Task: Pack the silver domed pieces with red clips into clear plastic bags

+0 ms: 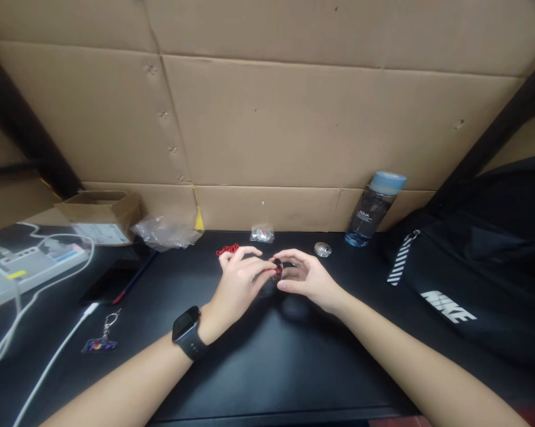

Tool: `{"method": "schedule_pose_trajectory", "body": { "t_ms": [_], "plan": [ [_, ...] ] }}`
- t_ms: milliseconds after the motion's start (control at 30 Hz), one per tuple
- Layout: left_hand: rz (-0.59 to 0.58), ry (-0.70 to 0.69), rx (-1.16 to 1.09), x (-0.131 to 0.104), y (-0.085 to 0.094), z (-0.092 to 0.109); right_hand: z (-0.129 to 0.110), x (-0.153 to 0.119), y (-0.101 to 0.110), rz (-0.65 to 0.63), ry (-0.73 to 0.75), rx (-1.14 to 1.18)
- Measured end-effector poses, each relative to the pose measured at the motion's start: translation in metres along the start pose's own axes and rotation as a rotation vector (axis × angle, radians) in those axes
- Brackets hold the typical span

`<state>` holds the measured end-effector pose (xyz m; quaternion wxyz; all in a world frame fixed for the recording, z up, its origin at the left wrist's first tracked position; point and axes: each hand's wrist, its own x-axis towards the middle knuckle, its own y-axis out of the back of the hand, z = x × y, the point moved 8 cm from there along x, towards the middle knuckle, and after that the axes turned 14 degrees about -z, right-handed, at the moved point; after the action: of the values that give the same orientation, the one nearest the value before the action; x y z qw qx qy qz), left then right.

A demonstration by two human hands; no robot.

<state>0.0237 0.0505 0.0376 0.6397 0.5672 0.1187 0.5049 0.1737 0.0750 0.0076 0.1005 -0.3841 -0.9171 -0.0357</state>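
Observation:
Near the middle of the black table, my right hand [306, 277] holds a small round clear-rimmed object [278, 270] between its thumb and fingers. My left hand [245, 274] pinches something red at that object's left side; the fingers hide most of it. Behind my left hand lies a bundle of red cord [228, 249]. A small clear plastic packet [262, 234] rests farther back, and a round silvery tin [322, 249] sits behind and to the right of my right hand.
A blue-capped bottle [369, 210] and black backpack [445, 273] stand at right. At left are an open cardboard box [102, 216], crumpled plastic [166, 232], phone [111, 283], white power strip [40, 267], cables and a keychain [101, 344]. Cardboard [267, 130] lines the back.

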Motion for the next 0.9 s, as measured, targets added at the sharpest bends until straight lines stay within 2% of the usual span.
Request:
{"method": "schedule_pose_trajectory", "body": {
  "t_ms": [267, 567, 733, 900],
  "plan": [
    [-0.012, -0.049, 0.09, -0.001, 0.002, 0.009, 0.003, 0.0, 0.003, 0.045, -0.033, 0.006],
    [0.02, 0.018, 0.075, -0.001, 0.0, 0.01, 0.006, 0.001, 0.006, 0.056, -0.009, -0.043],
    [-0.013, 0.063, 0.027, 0.0, -0.002, 0.006, 0.0, 0.0, 0.004, 0.09, 0.026, -0.227],
    [-0.096, 0.175, -0.129, 0.003, -0.007, -0.004, -0.011, -0.004, 0.0, 0.159, 0.089, -0.508]
  ]
}}
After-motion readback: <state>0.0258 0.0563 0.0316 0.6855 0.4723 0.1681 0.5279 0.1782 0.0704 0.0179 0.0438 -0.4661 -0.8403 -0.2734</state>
